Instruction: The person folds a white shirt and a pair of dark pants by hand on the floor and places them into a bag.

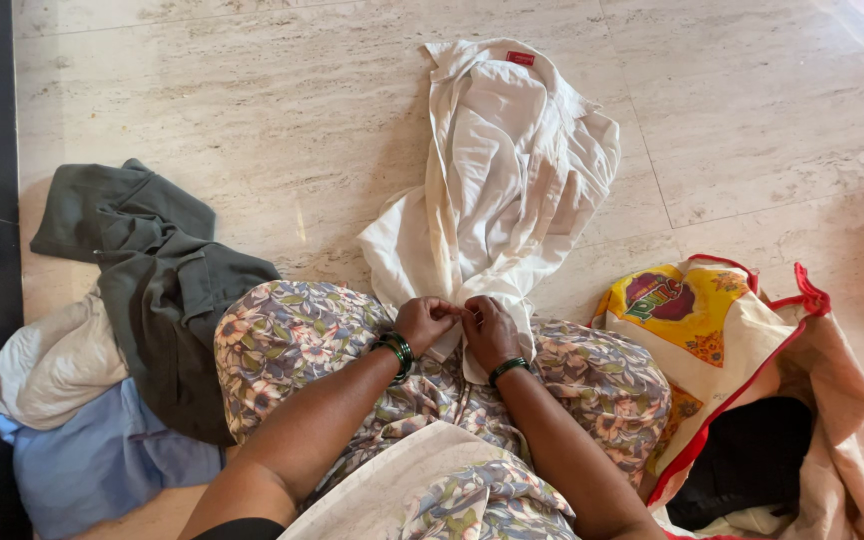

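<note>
A white shirt [497, 160] is spread on the pale stone floor [252, 110], its lower edge drawn up onto the lap, where it is pinched between the fingers of the left hand [424, 322] and the right hand [489, 330]. Both sets of fingers are closed narrowly on a small spot of the cloth, perhaps a button or a seam, though this cannot be made out from above. The hold is slight, so the edge could be lost if the weight of the shirt dragged it back across the smooth floor; the loose folds might also be caught under the knees, which are covered by a flowered dress [292, 345]. To the right, a cloth bag [752, 330] with red trim and a printed yellow patch lies open, and something dark is seen inside it, with a strip of pale cloth below; its contents cannot be told more closely. To the left, a grey garment [152, 270], a cream cloth [52, 365] and a blue cloth [102, 460] are heaped together against a dark strip of floor.
</note>
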